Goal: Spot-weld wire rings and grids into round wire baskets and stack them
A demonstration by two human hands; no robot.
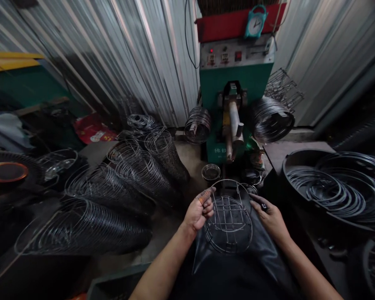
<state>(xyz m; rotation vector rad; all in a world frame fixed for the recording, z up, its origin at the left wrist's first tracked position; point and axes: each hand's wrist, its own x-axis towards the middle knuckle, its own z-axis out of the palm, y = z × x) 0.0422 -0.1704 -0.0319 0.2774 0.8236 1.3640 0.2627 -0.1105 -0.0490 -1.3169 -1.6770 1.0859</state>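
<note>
My left hand (200, 210) has its fingers curled, with thumb and forefinger pinching the left side of a thin wire ring (227, 180). On the opposite side, my right hand (268, 214) grips the same ring between thumb and fingers. A dark band shows on one right finger, and an orange-brown patch on a left one. Within and below the ring is a round wire grid (227, 214) with crossing bars, over the dark apron (259, 250) on my lap. Whether ring and grid are joined, I cannot tell.
Ahead stands a green welding machine (237, 75) with hanging wire rings (273, 121). Long stacks of wire rings (112, 229) lie left. To the right, a round black tray (287, 166) holds more wire rings. A small bowl (211, 171) sits before the machine.
</note>
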